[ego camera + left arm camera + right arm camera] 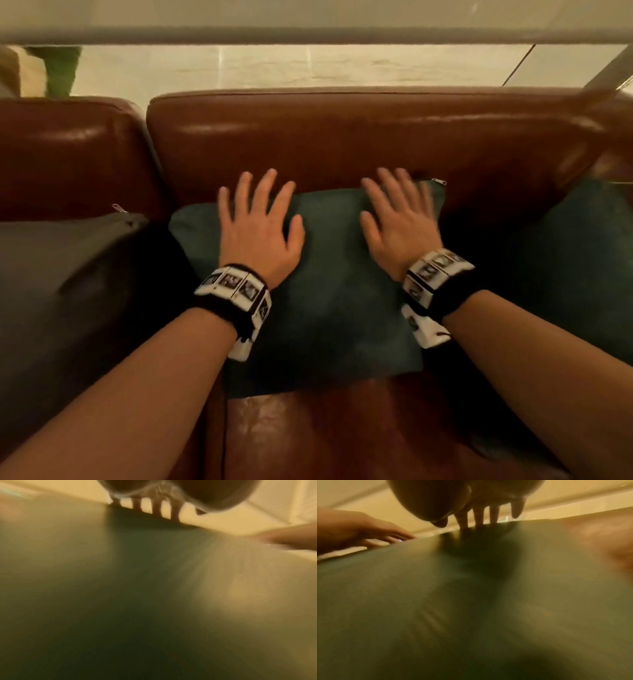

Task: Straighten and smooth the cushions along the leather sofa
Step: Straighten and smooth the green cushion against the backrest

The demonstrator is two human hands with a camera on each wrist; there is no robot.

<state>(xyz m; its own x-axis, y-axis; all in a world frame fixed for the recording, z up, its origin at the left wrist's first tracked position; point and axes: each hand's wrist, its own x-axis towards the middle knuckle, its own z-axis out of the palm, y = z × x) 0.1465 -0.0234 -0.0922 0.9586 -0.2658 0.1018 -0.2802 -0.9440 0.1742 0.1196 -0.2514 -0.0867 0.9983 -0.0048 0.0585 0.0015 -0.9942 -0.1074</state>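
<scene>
A dark green cushion [329, 291] leans against the brown leather sofa back [342, 137] in the middle of the head view. My left hand [260, 222] lies flat on its upper left part with fingers spread and straight. My right hand [397, 219] lies flat on the upper right part, fingers spread and blurred. In the left wrist view the green cushion [137, 588] fills the frame below the straight fingers [157, 509]. The right wrist view shows the cushion [436, 601] under the fingers [477, 516], with my left hand [368, 531] at the left.
A grey cushion [61, 274] sits on the seat to the left. Another dark green cushion [575, 257] leans at the right. The brown leather seat [325, 435] shows below the middle cushion. A pale wall [308, 68] runs behind the sofa.
</scene>
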